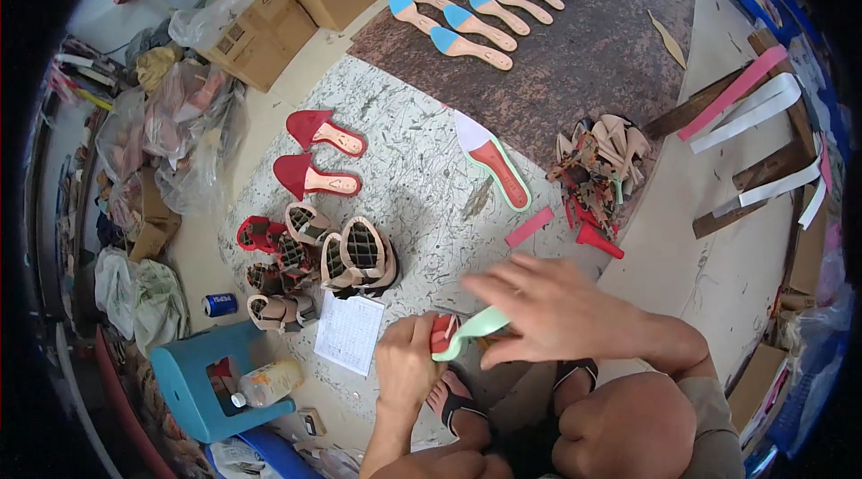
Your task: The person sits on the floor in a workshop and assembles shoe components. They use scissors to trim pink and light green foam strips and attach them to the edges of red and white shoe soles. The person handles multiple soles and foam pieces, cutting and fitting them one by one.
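My left hand [404,360] is closed around a red insole [444,333], held low in front of my knees. A pale green strip [483,325] curls along the insole's edge and sticks out to the right. My right hand [566,308] is over the strip's free end, fingers stretched out and thumb apart. Whether it touches the strip I cannot tell. Farther off lies a similar insole [505,175], red with a green border and a lilac toe. A short pink strip [530,227] rests on the board nearer to me.
Several blue-toed insoles [480,27] lie on a dark board at the back. Two red-toed insoles [328,181], strappy uppers [361,250] and a written sheet [350,333] are left. Uppers [611,156] pile up right. A teal stool [189,380] and bottle [269,382] stand lower left; strips hang on a wooden rack [772,169].
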Available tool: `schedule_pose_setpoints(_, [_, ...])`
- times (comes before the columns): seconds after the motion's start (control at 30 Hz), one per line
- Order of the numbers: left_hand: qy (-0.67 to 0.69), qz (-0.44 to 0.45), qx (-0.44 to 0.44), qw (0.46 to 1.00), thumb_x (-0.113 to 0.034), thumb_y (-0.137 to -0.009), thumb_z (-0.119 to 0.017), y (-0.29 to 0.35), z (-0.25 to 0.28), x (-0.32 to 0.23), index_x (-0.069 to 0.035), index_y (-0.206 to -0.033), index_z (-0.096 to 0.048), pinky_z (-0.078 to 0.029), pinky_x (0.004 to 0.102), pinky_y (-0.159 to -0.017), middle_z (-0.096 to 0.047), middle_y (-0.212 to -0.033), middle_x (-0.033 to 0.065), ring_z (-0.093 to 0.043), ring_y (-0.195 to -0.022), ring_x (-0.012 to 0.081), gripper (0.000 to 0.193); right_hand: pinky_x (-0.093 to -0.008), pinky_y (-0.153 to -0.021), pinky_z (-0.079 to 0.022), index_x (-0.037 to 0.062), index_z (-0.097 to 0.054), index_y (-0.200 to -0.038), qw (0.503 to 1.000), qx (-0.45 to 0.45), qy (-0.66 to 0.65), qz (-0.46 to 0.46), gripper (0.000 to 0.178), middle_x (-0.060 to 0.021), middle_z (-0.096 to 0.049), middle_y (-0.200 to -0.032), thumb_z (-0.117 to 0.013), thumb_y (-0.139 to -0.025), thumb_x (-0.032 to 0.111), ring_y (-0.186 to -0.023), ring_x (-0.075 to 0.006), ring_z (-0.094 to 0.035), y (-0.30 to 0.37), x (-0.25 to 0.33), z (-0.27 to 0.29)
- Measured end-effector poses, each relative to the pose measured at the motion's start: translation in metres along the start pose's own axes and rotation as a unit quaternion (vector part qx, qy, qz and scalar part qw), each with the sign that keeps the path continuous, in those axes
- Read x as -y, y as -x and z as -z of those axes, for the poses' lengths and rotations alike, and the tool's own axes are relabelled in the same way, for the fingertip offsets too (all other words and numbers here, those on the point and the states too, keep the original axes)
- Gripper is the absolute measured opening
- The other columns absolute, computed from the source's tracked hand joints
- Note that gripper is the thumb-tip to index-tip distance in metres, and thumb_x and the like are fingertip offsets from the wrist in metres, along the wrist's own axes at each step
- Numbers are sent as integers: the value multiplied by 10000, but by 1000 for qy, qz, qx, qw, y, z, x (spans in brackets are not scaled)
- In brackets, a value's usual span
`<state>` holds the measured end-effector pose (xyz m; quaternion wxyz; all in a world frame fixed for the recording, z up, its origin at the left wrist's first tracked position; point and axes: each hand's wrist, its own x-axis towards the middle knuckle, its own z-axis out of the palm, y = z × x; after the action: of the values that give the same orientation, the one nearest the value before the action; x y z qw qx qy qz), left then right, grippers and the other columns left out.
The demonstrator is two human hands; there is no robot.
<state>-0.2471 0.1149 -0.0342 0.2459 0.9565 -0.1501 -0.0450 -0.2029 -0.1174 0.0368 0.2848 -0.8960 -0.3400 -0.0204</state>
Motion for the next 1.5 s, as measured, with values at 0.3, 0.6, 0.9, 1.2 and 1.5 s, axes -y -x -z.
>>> schedule_pose_setpoints(0.3, [19,68,-45,997,-94,-680,-719,-1,-3,-3,-50,-986,-642,-519,444,-704,-652,-817,144,-641,-771,352,319,-341,-560,-496,62,-623,-809,988,60,-42,136,245,-45,-580,-716,-681,-866,293,-650,-209,-631,18,4,-26])
schedule_pose_setpoints(0.6, [-106,-62,-114,986,-113,-698,-677,-10,-3,-6,-42,-1111,-630,-434,396,-768,-579,-842,80,-571,-811,273,422,-416,-639,-498,11,-691,-964,932,38,-317,-172,261,-136,-632,-800,-679,-897,263,-720,-323,-653,-1,-12,-13])
schedule_pose_setpoints(0.9, [-115,-49,-85,989,-92,-736,-640,-9,-6,-11,-57,-1222,-612,-424,378,-772,-568,-822,72,-556,-787,263,489,-429,-657,-486,35,-598,-845,959,-11,-243,-145,155,-107,-621,-805,-673,-862,169,-736,-317,-625,4,-3,-30])
schedule_pose_setpoints(1.2, [-156,-44,-49,986,-102,-776,-609,-14,-3,-24,-25,-1272,-596,-436,382,-761,-574,-791,74,-573,-762,252,502,-390,-574,-451,48,-571,-850,967,-109,-231,-17,175,-82,-565,-724,-710,-849,155,-648,-294,-578,6,3,-29])
schedule_pose_setpoints(1.5, [-80,66,-53,993,-52,-662,-711,0,8,-9,85,-1277,-543,-505,423,-741,-639,-792,179,-628,-746,338,652,-373,-715,-498,3,-553,-1134,946,102,-133,-276,300,-194,-665,-948,-676,-910,160,-840,-243,-652,42,-55,-47])
